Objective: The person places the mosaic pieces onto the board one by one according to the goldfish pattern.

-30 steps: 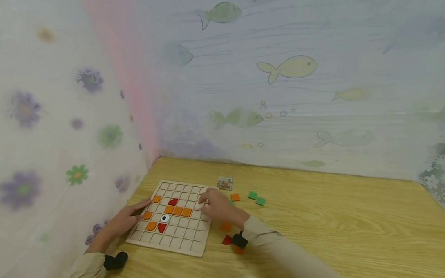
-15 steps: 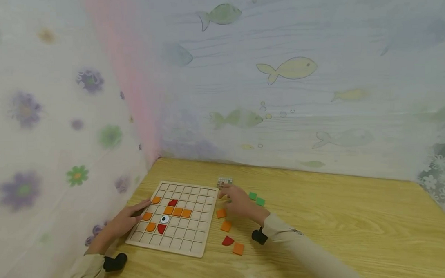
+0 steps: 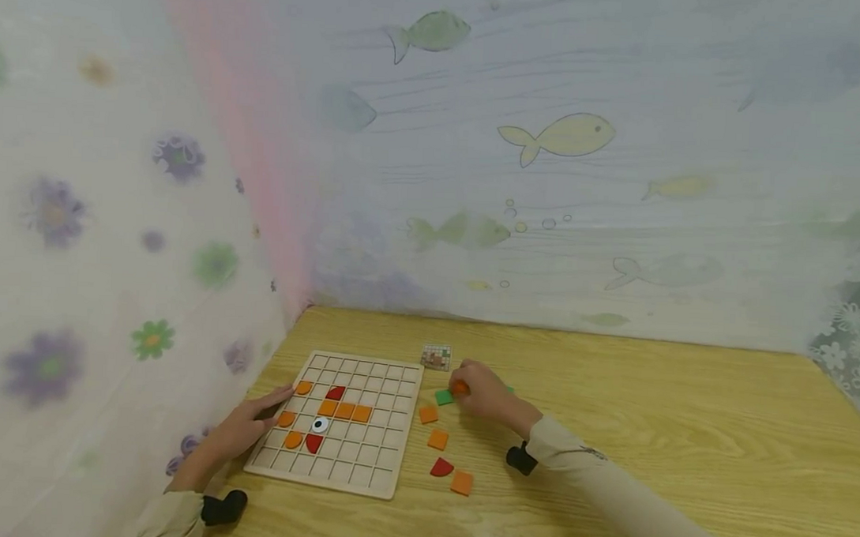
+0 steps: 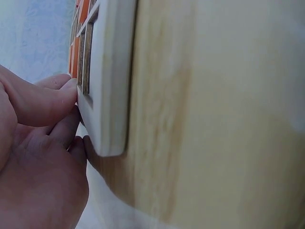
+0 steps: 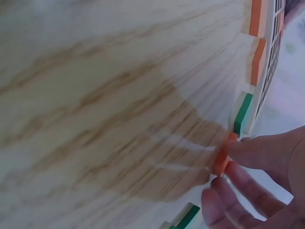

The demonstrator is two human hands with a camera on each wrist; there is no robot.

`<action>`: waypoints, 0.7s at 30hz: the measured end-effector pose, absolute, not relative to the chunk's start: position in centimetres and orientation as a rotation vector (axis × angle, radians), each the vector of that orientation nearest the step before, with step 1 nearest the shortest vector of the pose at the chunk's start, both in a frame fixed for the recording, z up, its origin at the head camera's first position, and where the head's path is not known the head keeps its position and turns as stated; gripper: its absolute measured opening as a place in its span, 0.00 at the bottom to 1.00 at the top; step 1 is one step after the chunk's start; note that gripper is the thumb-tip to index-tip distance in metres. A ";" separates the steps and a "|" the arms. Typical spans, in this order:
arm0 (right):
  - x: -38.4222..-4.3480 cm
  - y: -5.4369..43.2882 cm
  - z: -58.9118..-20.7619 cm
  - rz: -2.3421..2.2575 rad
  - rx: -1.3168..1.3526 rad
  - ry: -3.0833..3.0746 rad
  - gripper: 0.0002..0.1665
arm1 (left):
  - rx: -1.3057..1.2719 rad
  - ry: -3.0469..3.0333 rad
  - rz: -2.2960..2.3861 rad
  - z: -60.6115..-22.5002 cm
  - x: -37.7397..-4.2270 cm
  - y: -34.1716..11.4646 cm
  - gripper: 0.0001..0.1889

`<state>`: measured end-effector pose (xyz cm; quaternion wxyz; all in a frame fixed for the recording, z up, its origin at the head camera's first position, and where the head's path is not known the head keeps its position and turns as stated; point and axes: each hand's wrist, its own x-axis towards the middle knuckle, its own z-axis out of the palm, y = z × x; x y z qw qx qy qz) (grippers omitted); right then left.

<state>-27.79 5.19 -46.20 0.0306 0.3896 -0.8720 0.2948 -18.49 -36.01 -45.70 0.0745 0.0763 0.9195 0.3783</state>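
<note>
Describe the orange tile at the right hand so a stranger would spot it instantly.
On the wooden table, find the gridded board. To its right lies a green tile, with the orange tile just right of that. Unlike the loose orange squares nearby, it is pinched by the right hand.

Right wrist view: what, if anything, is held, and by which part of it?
The right hand pinches an orange tile by its edges; exact contact points are partly hidden.

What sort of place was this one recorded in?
Probably a children's playroom or kindergarten corner: fish drawings behind the wood-grain table, flower decorations to its left, and a wooden grid board with colored tiles on it.
</note>
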 end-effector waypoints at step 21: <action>-26.3 7.0 -45.8 0.996 1.238 -2.680 0.07 | 0.219 2.771 1.106 -45.8 -18.6 -36.0 0.29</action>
